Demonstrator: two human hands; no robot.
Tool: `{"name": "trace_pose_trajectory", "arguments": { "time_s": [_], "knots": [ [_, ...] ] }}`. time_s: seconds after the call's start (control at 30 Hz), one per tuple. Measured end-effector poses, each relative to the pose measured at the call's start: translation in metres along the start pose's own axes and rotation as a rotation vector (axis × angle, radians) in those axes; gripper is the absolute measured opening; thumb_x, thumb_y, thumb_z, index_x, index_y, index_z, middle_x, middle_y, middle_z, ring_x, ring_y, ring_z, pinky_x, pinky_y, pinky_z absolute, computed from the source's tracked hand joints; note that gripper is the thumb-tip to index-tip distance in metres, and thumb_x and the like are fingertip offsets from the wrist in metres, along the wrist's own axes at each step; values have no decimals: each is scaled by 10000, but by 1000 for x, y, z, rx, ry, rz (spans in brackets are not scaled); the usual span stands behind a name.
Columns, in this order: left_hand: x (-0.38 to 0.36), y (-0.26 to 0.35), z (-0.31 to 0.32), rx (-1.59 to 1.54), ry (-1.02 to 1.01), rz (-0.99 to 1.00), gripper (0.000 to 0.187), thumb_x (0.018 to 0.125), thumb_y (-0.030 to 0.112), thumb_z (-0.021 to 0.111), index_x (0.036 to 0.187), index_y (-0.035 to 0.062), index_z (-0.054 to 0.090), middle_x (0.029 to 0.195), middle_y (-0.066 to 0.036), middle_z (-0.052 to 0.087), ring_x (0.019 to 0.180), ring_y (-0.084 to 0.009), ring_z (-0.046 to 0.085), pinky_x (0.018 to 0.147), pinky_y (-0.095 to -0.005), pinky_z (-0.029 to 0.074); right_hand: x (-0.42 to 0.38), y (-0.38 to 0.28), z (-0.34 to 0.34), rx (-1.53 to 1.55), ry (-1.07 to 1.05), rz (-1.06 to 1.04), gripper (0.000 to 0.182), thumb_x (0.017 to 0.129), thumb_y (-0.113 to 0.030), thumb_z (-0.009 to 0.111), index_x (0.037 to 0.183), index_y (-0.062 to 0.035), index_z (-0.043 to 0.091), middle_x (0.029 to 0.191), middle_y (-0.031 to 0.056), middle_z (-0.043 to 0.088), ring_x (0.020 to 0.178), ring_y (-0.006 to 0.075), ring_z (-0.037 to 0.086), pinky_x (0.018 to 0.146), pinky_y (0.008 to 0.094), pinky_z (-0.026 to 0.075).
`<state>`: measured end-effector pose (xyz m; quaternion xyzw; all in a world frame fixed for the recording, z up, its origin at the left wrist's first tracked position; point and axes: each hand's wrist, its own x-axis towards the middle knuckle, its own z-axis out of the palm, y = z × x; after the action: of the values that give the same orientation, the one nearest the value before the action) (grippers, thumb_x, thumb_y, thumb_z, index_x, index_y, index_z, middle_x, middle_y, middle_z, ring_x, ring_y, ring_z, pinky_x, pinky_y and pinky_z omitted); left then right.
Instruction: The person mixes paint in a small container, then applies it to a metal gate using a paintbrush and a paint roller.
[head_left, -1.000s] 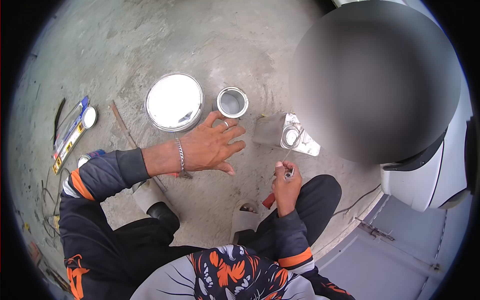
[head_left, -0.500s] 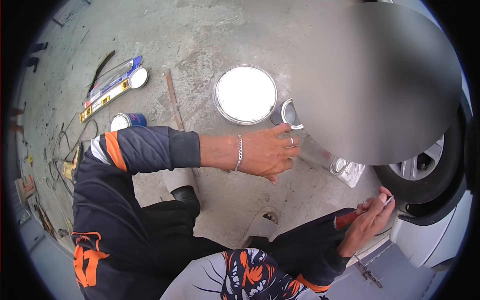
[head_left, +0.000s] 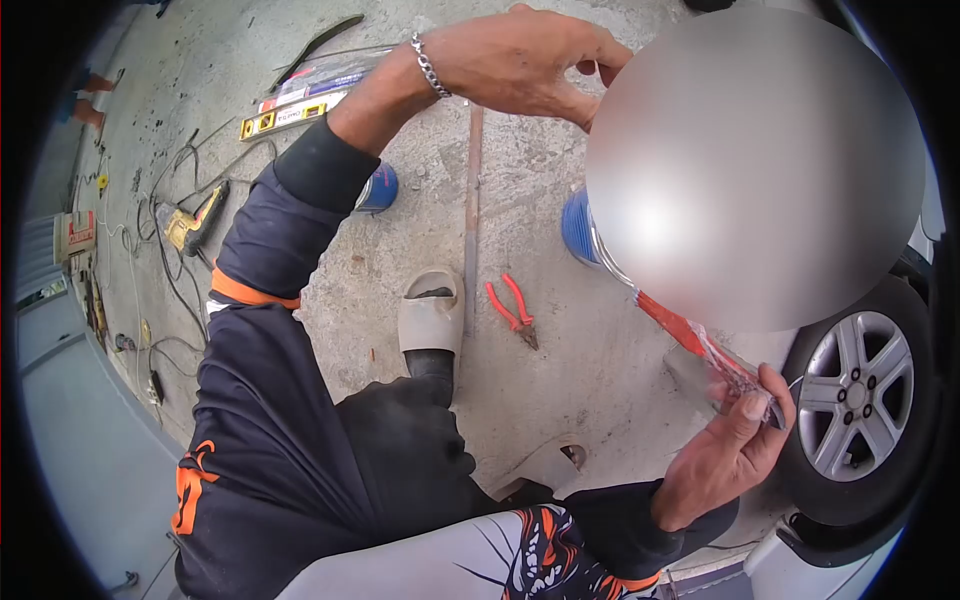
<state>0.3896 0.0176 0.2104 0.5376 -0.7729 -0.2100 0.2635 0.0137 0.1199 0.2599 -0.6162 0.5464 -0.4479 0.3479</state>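
Note:
My left hand (head_left: 530,65), with a chain bracelet at the wrist, reaches out at the top. Its thumb and fingers curve toward the blurred round patch, which hides their tips. Low on the right, my right hand (head_left: 725,450) is closed around one end of a long red object wrapped in crumpled clear plastic (head_left: 672,322). The object's far end points up and left toward the rim of a blue can (head_left: 577,228), partly hidden by the blur. I cannot make out the object's kind.
Red-handled pliers (head_left: 515,312) lie on the concrete near my sandal (head_left: 431,320). A metal bar (head_left: 473,200), a second blue can (head_left: 378,188), a yellow level (head_left: 285,119), and a yellow power tool (head_left: 192,220) with cords are leftward. A car wheel (head_left: 855,390) stands right.
My left hand has moved up and away, and its fingertips are now hidden. The red object in my right hand now extends up and left. The view has shifted, and the pliers now show.

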Motion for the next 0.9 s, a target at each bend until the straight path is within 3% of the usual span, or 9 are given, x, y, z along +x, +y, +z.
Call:
{"name": "trace_pose_trajectory", "arguments": {
  "time_s": [0.07,0.17,0.2,0.33,0.43,0.47,0.57,0.63,0.9],
  "knots": [
    [-30,57,8,-10,-35,323,822,816,703,782,1346,80,696,1283,-118,712,1234,-278,660,1129,-535,357,-7,-2,40,53,-168,46,264,1035,-151,720,1228,24,673,1125,104,686,924,150,648,837,280,520],
    [-61,88,49,-36,-161,271,686,855,581,797,1314,85,681,1314,-84,686,1290,-255,608,1161,-543,302,-13,5,84,188,-276,58,287,983,-115,784,1215,27,693,1131,101,694,962,157,651,893,302,527],
    [-66,94,59,28,-141,205,420,913,411,788,1162,80,721,1178,-67,721,1208,-248,645,1158,-570,296,-13,9,94,248,-294,66,305,968,-118,804,1213,28,696,1131,101,694,976,160,651,911,307,528],
    [-84,88,65,133,-198,58,203,865,155,772,1059,109,736,1157,-5,734,1290,-199,596,1211,-606,247,-21,32,108,460,-398,144,553,921,-191,861,1373,6,610,1141,79,649,1020,159,634,961,312,516],
    [-98,73,73,217,-305,-106,157,870,150,771,1020,115,740,1174,-20,744,1322,-215,598,1224,-615,230,-54,107,126,477,-417,340,702,920,-319,860,1451,-7,524,1184,73,547,996,144,578,860,292,526],
    [-101,71,73,231,-313,-149,165,867,132,769,1029,122,738,1217,-24,740,1353,-222,586,1235,-615,218,-65,137,133,140,-507,413,675,927,-325,848,1427,2,532,1211,113,543,1025,176,578,839,301,536],
    [-106,73,73,236,-256,-226,204,861,87,758,1058,135,734,1328,-31,718,1425,-233,542,1261,-606,194,-103,185,159,-527,-648,-18,762,889,-295,856,1492,-44,463,1275,223,533,1051,355,658,877,449,553],
    [-103,80,70,240,-232,-258,212,873,83,753,1076,140,732,1384,-32,698,1457,-233,514,1272,-599,182,-110,197,170,-626,-830,19,698,909,-192,797,1494,-53,443,1277,235,544,1060,406,673,892,490,546],
    [-86,84,55,238,-203,-351,122,974,172,726,1092,143,738,1440,-33,668,1466,-243,500,1276,-594,162,-116,229,180,-668,-863,-25,528,878,-52,733,1347,-34,491,1207,245,586,954,417,710,829,503,579]
  ]
}}
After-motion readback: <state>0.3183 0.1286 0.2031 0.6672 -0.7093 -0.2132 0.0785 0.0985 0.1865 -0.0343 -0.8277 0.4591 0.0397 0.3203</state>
